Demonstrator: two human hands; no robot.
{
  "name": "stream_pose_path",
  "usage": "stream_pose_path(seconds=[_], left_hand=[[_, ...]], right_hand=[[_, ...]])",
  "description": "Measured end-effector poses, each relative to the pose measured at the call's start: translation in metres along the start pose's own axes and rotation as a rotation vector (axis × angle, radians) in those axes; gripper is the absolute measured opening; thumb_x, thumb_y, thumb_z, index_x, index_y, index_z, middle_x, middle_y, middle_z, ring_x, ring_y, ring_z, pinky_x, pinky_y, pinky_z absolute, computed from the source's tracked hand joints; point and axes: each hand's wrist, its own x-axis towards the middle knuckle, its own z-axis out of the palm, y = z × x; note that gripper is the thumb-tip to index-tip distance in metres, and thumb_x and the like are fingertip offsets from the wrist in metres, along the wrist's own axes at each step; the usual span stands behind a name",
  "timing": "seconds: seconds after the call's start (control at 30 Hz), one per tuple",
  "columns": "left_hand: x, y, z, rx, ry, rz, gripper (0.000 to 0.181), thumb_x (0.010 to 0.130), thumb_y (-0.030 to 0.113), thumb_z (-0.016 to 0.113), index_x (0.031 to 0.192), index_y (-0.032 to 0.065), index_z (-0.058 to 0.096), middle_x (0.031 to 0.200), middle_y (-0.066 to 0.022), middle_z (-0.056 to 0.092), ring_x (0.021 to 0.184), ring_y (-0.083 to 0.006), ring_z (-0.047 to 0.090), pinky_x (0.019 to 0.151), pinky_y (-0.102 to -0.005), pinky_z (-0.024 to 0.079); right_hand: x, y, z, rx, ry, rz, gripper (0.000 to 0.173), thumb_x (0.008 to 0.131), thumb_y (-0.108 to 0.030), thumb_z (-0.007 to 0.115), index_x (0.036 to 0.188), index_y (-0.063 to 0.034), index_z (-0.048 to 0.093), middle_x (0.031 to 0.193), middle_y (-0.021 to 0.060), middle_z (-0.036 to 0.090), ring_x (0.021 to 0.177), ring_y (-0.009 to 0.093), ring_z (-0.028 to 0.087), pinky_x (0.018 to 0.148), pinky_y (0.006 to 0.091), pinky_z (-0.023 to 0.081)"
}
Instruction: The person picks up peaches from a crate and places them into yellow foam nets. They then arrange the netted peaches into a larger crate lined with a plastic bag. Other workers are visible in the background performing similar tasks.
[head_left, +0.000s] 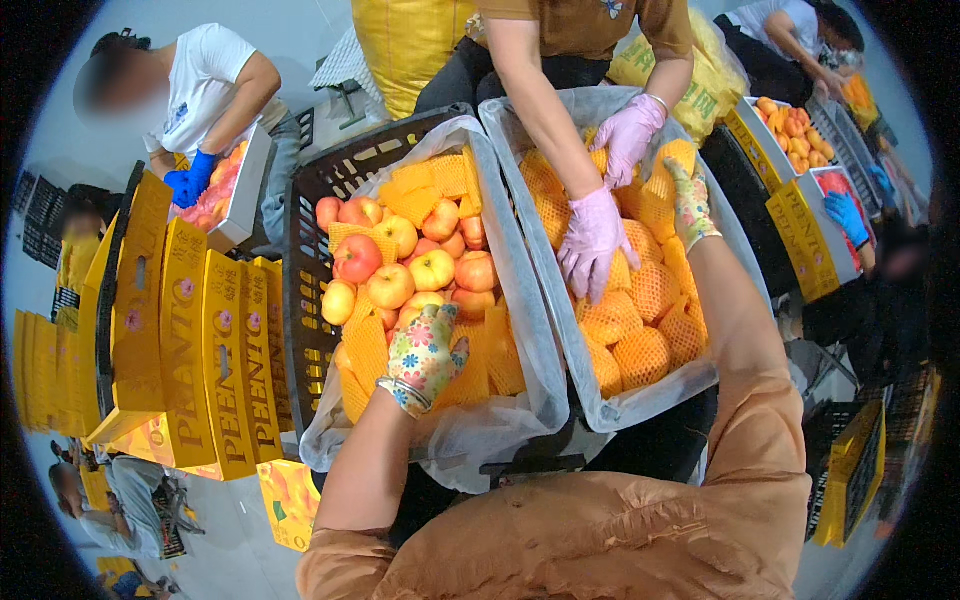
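Loose flat peaches (391, 286) fill much of the left black plastic crate (304, 262), among orange foam net sleeves (491, 352). My left hand (424, 356), in a floral glove, is over the near part of this crate, touching or just above a yellow peach; whether it grips it is unclear. The right crate (555, 292), lined with translucent sheeting, holds peaches in orange foam nets (642, 358). At its far right side my right hand (691, 199), also in a floral glove, is against a netted item (656, 202); its fingers are partly hidden, so a grip cannot be told.
Opposite, a co-worker's pink-gloved hands (596, 244) reach into the right crate, close to my right hand. Printed yellow cartons (225, 360) stand at the left. Another co-worker in blue gloves (189, 180) handles a white-sided fruit box. More fruit boxes (795, 139) and workers are at the right.
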Motion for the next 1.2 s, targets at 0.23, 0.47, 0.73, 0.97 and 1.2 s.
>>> stream_pose_path(seconds=[0.23,0.47,0.73,0.97,1.2], left_hand=[[0.003,0.002,0.000,0.096,-0.060,0.003,0.041,0.076,0.028,0.060,0.109,0.0049,0.051,0.095,-0.0183,0.058,0.084,-0.0366,0.057,0.072,-0.0434,0.046],[-0.002,-0.003,-0.004,0.104,-0.172,-0.028,0.042,0.077,0.030,0.057,0.109,0.0034,0.052,0.100,-0.0196,0.059,0.091,-0.0358,0.056,0.079,-0.0417,0.046],[0.004,-0.004,0.000,0.091,-0.446,0.101,0.054,0.076,0.040,0.058,0.115,0.0019,0.050,0.109,-0.0219,0.055,0.103,-0.0340,0.052,0.088,-0.0403,0.041],[-0.010,0.017,-0.015,0.067,-0.428,-0.064,0.072,0.072,0.047,0.061,0.124,0.0007,0.042,0.115,-0.0219,0.052,0.110,-0.0326,0.049,0.092,-0.0386,0.039],[0.003,-0.017,0.027,-0.342,0.242,0.320,0.067,0.069,0.002,0.056,0.131,0.0024,0.032,0.120,-0.0208,0.045,0.110,-0.0340,0.045,0.096,-0.0360,0.035]], right_hand=[[-0.001,0.016,0.025,-1.186,0.042,-0.298,0.076,0.069,-0.033,0.067,0.132,-0.0096,0.032,0.127,0.0187,0.040,0.110,0.035,0.047,0.092,0.0408,0.039],[0.035,0.075,0.030,-1.597,-0.233,-0.389,0.081,0.074,-0.045,0.060,0.136,-0.0069,0.023,0.138,0.0222,0.026,0.124,0.036,0.032,0.100,0.0403,0.030],[0.006,0.023,0.016,-1.223,-0.382,-0.402,0.061,0.078,-0.036,0.058,0.128,-0.0084,0.037,0.130,0.0176,0.040,0.116,0.029,0.044,0.095,0.0387,0.036],[-0.127,-0.086,0.049,-0.845,-0.921,-0.388,0.024,0.080,-0.023,0.055,0.082,0.0004,0.060,0.076,0.0140,0.061,0.074,0.030,0.059,0.066,0.0369,0.046],[-0.223,-0.133,0.110,-0.453,-1.148,-0.458,0.022,0.082,-0.021,0.056,0.093,-0.0012,0.058,0.087,0.0174,0.059,0.084,0.032,0.058,0.072,0.0376,0.045]])
